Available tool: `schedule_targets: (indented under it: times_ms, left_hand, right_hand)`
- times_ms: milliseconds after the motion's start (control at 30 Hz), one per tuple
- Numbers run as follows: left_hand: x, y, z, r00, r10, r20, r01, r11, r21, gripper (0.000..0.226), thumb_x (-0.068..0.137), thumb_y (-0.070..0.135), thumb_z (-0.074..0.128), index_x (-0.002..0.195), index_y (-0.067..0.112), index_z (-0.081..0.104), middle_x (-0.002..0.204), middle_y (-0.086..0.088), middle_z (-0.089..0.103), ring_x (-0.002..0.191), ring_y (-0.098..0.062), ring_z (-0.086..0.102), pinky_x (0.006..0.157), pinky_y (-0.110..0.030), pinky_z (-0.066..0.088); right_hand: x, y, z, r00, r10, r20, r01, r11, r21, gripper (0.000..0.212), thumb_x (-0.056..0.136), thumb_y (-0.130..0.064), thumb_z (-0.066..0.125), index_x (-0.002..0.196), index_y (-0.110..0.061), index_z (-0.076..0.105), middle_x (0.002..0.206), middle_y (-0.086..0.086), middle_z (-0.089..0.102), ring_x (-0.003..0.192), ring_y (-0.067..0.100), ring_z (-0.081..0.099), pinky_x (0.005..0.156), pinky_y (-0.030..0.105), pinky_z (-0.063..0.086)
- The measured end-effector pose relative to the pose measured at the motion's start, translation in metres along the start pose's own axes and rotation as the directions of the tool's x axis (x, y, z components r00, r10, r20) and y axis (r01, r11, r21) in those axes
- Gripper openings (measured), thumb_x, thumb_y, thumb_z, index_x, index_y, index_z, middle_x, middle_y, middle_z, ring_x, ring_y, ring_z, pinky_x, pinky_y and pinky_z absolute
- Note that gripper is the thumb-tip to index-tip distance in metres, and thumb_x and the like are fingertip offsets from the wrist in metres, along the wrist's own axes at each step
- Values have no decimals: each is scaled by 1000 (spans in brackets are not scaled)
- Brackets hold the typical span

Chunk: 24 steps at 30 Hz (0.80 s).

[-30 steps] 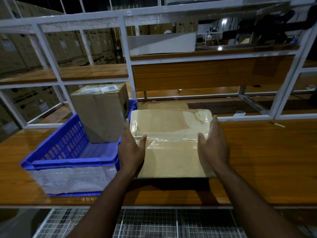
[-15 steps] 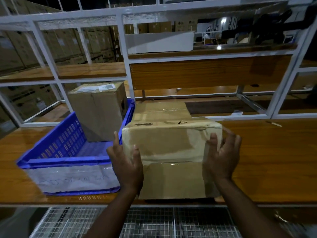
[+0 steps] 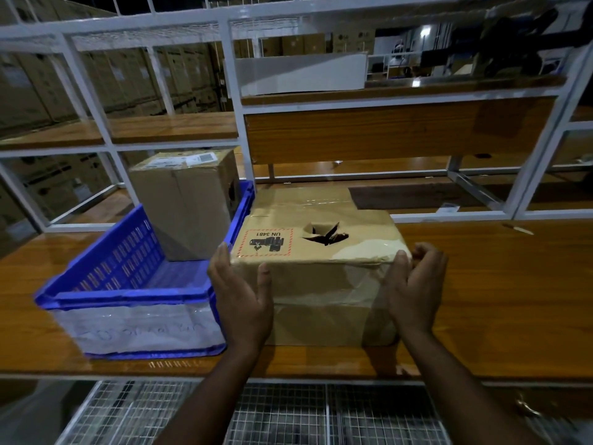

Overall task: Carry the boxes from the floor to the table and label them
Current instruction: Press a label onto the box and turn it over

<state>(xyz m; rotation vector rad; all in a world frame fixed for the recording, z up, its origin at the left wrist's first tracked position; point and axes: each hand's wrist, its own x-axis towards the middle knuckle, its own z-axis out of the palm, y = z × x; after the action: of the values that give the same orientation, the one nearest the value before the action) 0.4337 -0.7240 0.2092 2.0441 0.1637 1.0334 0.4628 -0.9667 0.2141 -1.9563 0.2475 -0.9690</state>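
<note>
Between both hands the box [image 3: 316,252] is steadied: the left hand [image 3: 240,300] is laid flat against its left side, thumb across the front face, while the right hand [image 3: 414,287] is cupped at its right edge, fingers loosely curled. The box is set on the table [image 3: 481,300], a torn hole and a UN 3481 sticker [image 3: 268,242] on top. Just left, a blue crate [image 3: 128,284] is seen holding a second box [image 3: 186,200].
</note>
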Motion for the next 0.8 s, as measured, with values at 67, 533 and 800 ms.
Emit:
schedule_targets:
  times_ms: [67,533,800]
  left_hand:
    - [9,8,0,994,108,11,-108,990,89,70,97,58,43,152,16,33,161,-8,28,152,-19,20,118,-42,27]
    - [45,24,10,884,242,400,-396,842,366,59,100,60,38,130,18,66,133,-1,65,125,-15,57,109,-36,39]
    - [102,52,21,600,100,794,-461,854,241,53,100,58,44,134,19,56,136,-3,58,125,-25,54,102,-44,46]
  right_hand:
    - [8,-9,-2,993,-116,-1,115,992,-60,37,94,-31,51,126,-13,50,122,10,49,108,19,46,78,27,39]
    - [28,-52,14,909,-268,320,389,820,-419,23,93,-22,54,82,-12,71,80,5,66,77,20,62,68,33,50]
    - [53,-72,56,780,-200,593,493,780,-385,29,96,-38,49,102,-15,66,101,5,62,91,23,55,77,36,43]
